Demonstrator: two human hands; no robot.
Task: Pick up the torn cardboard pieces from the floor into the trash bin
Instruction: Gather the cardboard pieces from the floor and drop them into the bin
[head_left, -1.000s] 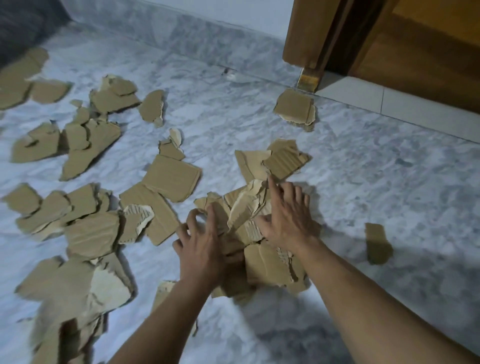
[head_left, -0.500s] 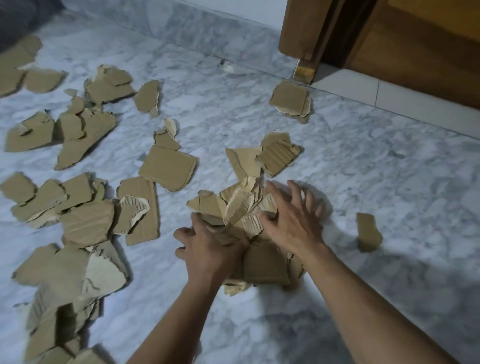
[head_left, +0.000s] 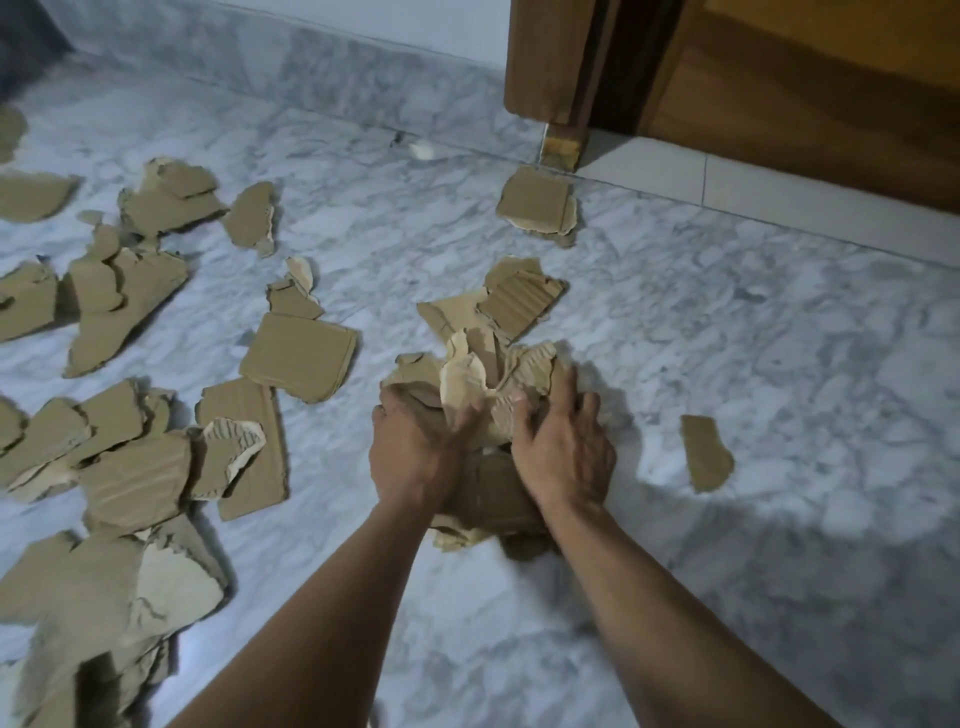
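From the head camera, looking down at the marble floor (head_left: 753, 332), the person was crouched over a heap of cardboard (head_left: 493, 374) in the middle of the frame. The left hand (head_left: 415, 452) gripped the heap's left side, its fingers (head_left: 395, 410) curled in around the torn edges. The right hand (head_left: 563, 457) pressed against the right side, fingers spread and fairly straight over the top pieces, thumb against a crumpled scrap. The heap sat on the floor between the two hands, bunched but not yet lifted, as far as I could tell.

By my reckoning the job was at an early stage. No trash bin showed anywhere in the frame, so I could not say whether any piece had gone into it. Plenty lay scattered:
- a squarish piece (head_left: 298, 358) just left of the heap
- a broad spread of torn pieces (head_left: 130, 467) across the left side
- a lone strip (head_left: 706, 452) at the right
- one piece (head_left: 537, 205) by the wooden door (head_left: 805, 93) at the upper right
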